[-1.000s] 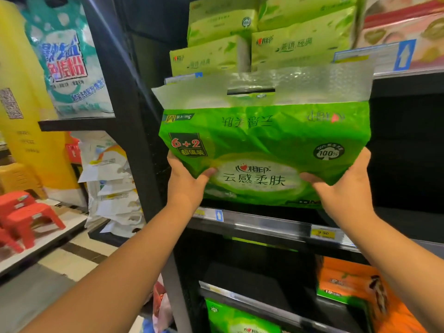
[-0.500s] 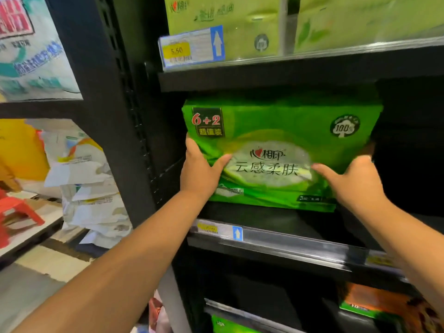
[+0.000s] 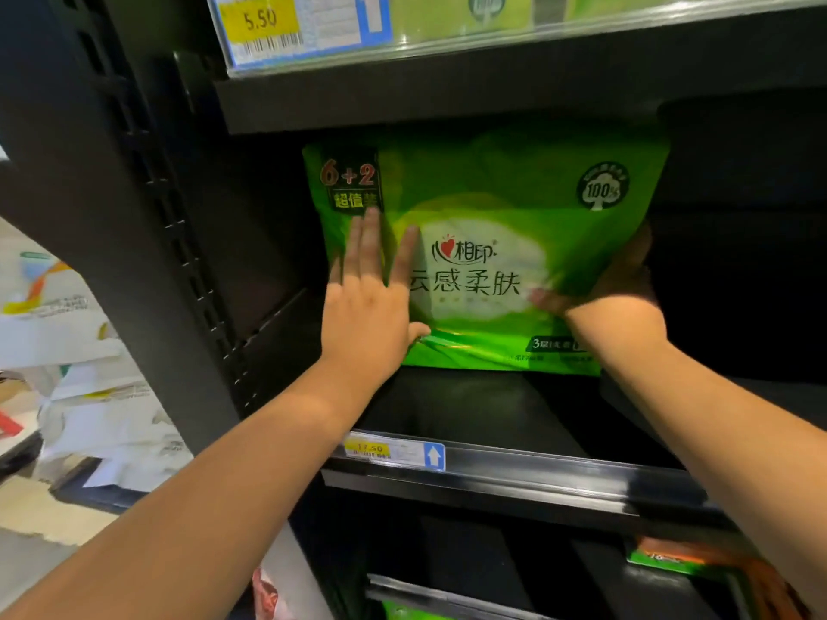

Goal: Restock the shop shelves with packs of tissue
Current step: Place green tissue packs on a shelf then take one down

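The left grip (image 3: pixel 371 302), a bare hand, lies flat against the front of the green tissue pack (image 3: pixel 492 194). Its fingers (image 3: pixel 369 243) are straight and slightly spread, pointing up toward the "6+2" badge, and the thumb reaches out along the lower front. The right grip (image 3: pixel 622 284) is curled round the pack's lower right edge, with the thumb on the printed face and the other fingers wrapped behind the side, mostly hidden.

The pack stands upright and faces out, set well back on the black middle shelf (image 3: pixel 447 404). Its bottom edge appears to meet the shelf board and its top sits just under the shelf above. The space to its right is dark.

A yellow price label (image 3: pixel 369 449) with a blue arrow beside it is clipped to the shelf's front rail, below the left forearm. On the rail of the upper shelf a larger price tag (image 3: pixel 268 24) reads 5.50, and pale green packs (image 3: pixel 452 11) stand behind it. A slotted black upright (image 3: pixel 134 217) borders the bay on the left, and beyond it lie white sacks (image 3: pixel 103 422). On the lower level the top of another green pack (image 3: pixel 402 613) and an orange pack (image 3: pixel 716 570) show.
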Motion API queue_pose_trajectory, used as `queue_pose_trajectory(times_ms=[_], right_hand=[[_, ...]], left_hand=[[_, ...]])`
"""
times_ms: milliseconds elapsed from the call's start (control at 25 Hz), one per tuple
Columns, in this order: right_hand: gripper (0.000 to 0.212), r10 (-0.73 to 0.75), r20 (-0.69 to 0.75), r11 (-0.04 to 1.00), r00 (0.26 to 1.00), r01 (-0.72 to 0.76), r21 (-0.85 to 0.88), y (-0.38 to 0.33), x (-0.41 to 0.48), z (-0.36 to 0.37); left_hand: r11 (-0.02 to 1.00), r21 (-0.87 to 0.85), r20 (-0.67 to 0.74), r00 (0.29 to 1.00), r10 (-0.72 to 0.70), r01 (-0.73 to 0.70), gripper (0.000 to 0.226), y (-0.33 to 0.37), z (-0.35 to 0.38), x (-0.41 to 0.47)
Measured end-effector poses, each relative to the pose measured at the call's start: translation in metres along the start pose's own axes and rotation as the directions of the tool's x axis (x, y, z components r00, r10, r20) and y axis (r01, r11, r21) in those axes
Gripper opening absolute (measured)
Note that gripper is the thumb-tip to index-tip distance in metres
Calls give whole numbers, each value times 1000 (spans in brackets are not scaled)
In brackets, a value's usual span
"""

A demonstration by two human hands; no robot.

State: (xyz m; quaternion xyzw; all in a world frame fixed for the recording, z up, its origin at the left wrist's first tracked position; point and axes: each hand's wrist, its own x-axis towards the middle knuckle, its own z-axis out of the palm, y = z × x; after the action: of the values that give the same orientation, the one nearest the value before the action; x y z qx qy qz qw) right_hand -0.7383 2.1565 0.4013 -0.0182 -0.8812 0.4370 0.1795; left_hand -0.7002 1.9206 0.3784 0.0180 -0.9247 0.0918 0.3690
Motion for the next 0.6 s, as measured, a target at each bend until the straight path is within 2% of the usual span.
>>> queue_pose_trajectory(times_ms=[80,200,320,440,480,520,560,600], right_hand=[[133,35,17,999,999,-35,-38,1,8,6],[130,48,39,988,998,-42,-147,1,13,11],[129,26,65,989,998,-17,-145,2,17,14],[128,86,32,986,996,-81,-149,-2,6,12],[116,49,-22,970,999,-53,-238,-2,-2,8],[94,-74,-81,921,994,37,-388,-1,-11,6],[73,-260,-96,836,961,175,-520,2,-20,5],[66,-416,-51,747,908,309,-589,6,-27,6]], left_hand=[[999,-17,35,998,44,-43,131,2,6,6],[996,-89,140,990,26,-13,126,5,10,18],[999,-49,158,987,21,-14,125,8,13,22],[999,-50,175,985,1,8,123,8,13,18],[998,-63,149,989,13,-4,121,6,12,15],[997,-63,94,995,45,-40,119,2,13,12],[995,-48,26,996,87,-86,116,-2,16,8],[992,-29,-27,993,118,-119,113,-6,20,4]])
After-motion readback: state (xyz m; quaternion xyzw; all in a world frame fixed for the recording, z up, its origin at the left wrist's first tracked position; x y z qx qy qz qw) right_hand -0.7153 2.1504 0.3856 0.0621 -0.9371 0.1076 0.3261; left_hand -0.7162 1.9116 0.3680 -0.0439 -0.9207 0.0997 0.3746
